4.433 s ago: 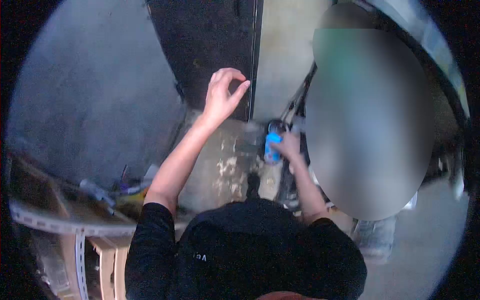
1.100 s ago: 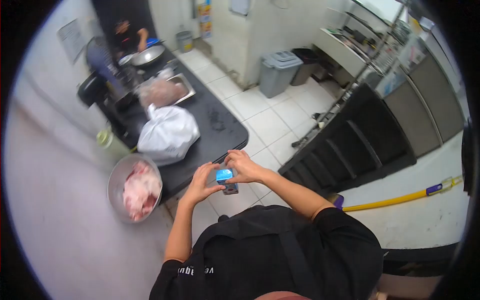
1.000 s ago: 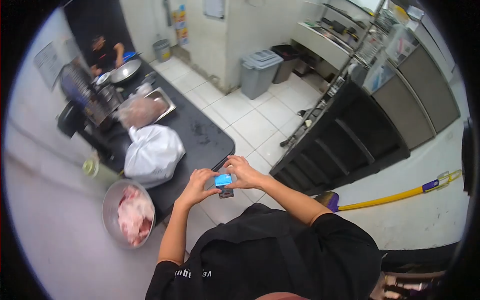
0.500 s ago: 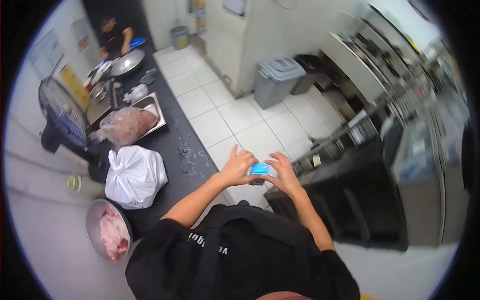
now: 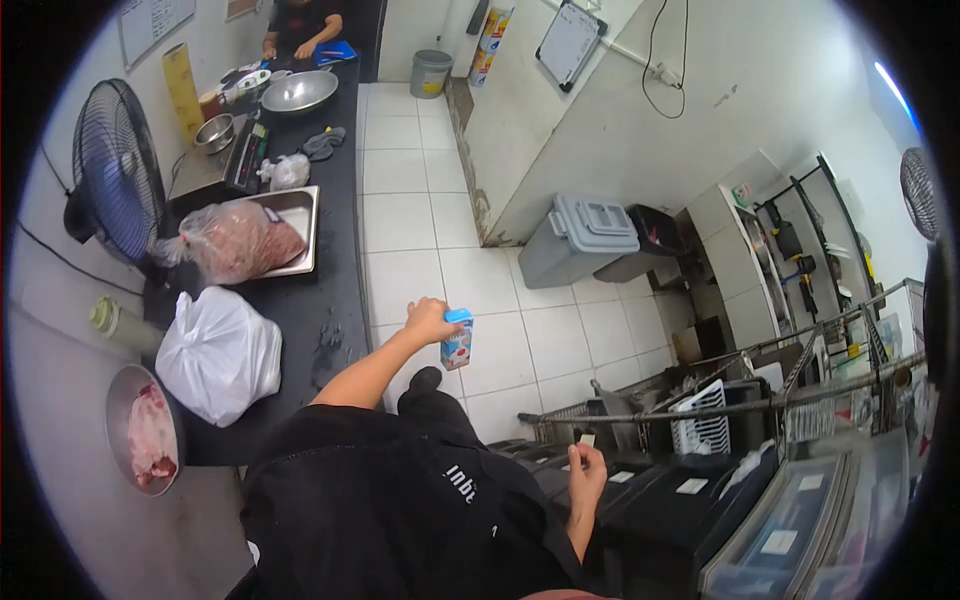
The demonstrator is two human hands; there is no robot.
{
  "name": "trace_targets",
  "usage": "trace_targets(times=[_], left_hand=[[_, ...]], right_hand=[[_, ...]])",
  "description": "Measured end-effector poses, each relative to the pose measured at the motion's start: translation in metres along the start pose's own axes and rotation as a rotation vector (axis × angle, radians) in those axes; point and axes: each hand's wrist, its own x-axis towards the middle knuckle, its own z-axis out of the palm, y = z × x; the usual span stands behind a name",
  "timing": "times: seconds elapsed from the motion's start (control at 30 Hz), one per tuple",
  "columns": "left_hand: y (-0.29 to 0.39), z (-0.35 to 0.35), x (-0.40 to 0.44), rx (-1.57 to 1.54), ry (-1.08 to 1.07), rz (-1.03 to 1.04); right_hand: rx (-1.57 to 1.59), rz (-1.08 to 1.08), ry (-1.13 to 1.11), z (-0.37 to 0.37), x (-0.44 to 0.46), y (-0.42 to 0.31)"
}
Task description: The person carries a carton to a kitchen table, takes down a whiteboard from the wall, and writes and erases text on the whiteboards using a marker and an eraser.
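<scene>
A blue and white carton [image 5: 458, 342] hangs upright over the tiled floor, gripped near its top by my left hand [image 5: 430, 322]. My right hand [image 5: 588, 470] is lowered at my side, near the black bins, fingers curled with the tips close together; a small pale piece shows at the fingertips, too small to name. To the left, a white plastic bag [image 5: 220, 355] sits on the dark counter [image 5: 338, 330]. Beside it are a bag of meat [image 5: 240, 240] in a metal tray [image 5: 305, 215] and a bowl [image 5: 115, 415] holding raw meat.
A fan [image 5: 118, 165] and a scale [image 5: 245, 158] stand at the left. At the counter's far end a person [image 5: 305, 30] works near a metal bowl [image 5: 300, 92]. Grey lidded bin [image 5: 580, 240] stands ahead; wire rack [image 5: 700, 405] and black bins [image 5: 650, 520] are at the right.
My hands have separated: the left keeps the carton, the right has dropped towards my side. The view has turned, bringing the rack and more floor into sight. I have stepped forward, one shoe now showing.
</scene>
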Motion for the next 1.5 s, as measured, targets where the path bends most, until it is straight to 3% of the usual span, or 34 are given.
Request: trace_targets(times=[0.07, 0.13, 0.2, 0.27, 0.3, 0.4, 0.47, 0.53, 0.67, 0.93, 1.03, 1.17, 1.23, 1.27, 1.3, 1.4, 1.5], left_hand=[[-0.012, 0.001, 0.044, -0.073, 0.038, -0.084], [-0.035, 0.015, 0.097, -0.421, 0.071, -0.289], [-0.038, 0.008, 0.141, -0.573, 0.123, -0.282], [-0.043, -0.002, 0.169, -0.971, 0.144, -0.504], [-0.046, -0.013, 0.186, -1.028, 0.096, -0.66], [-0.071, -0.044, 0.226, -1.319, 0.148, -0.652], [-0.107, -0.055, 0.262, -1.452, 0.177, -0.652], [-0.115, -0.083, 0.271, -1.463, 0.269, -0.679], [-0.142, -0.114, 0.285, -1.484, 0.427, -0.739], [-0.205, -0.116, 0.311, -1.648, 0.368, -0.862], [-0.208, -0.115, 0.34, -1.638, 0.465, -0.931], [-0.203, -0.131, 0.395, -1.667, 0.536, -0.94], [-0.194, -0.141, 0.431, -1.652, 0.586, -1.024], [-0.188, -0.147, 0.452, -1.677, 0.62, -1.018], [-0.183, -0.152, 0.471, -1.625, 0.685, -1.018], [-0.182, -0.153, 0.503, -1.594, 0.797, -1.042], [-0.176, -0.16, 0.525, -1.712, 0.743, -1.059]], right_hand=[[0.042, 0.027, 0.024, 0.003, 0.03, 0.024], [0.089, 0.051, 0.051, 0.011, 0.064, 0.023], [-0.016, 0.119, 0.04, 0.019, 0.099, 0.003], [-0.035, 0.139, -0.003, 0.045, 0.146, 0.022], [-0.152, 0.071, -0.133, 0.056, 0.166, 0.022], [-0.283, 0.05, -0.447, 0.085, 0.216, 0.021], [-0.378, 0.125, -0.485, 0.108, 0.249, 0.045], [-0.379, 0.159, -0.558, 0.122, 0.278, 0.059], [-0.531, 0.33, -0.691, 0.129, 0.322, 0.171], [-0.606, 0.58, -0.799, 0.19, 0.484, 0.183], [-0.643, 0.565, -0.831, 0.241, 0.585, 0.174], [-0.751, 0.347, -0.953, 0.32, 0.743, 0.108], [-0.782, -0.311, -1.162, 0.375, 0.817, 0.026], [-0.774, -0.38, -0.984, 0.418, 0.845, 0.011], [-0.665, -0.553, -0.958, 0.451, 0.866, -0.025], [-0.713, -0.71, -1.023, 0.537, 0.9, -0.145], [-0.636, -0.757, -1.066, 0.604, 0.916, -0.225]])
